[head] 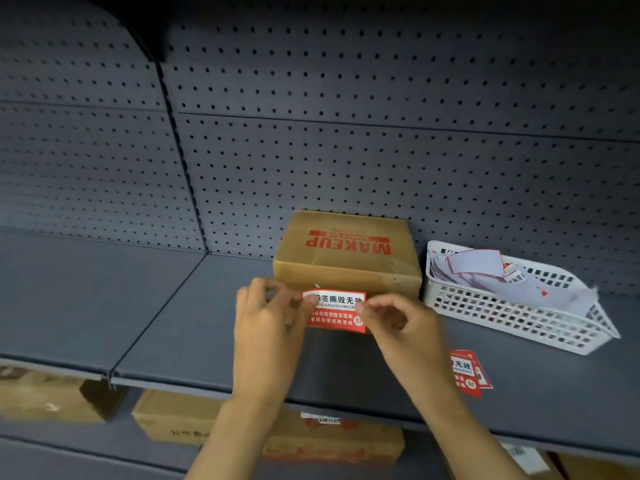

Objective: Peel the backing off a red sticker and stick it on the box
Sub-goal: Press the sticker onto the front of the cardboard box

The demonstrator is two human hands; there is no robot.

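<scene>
Grey pegboard backs a dark shelf [173,306]. Left hand [266,320] and right hand [401,323] each pinch one end of the red sticker [336,311], held before the cardboard box [346,251]. At right: white basket [512,317] of peeled backings; spare stickers [467,372] lie near it.

Shelf [173,306] left of box [346,258] open; basket [512,313] seemingly crowds right
</scene>
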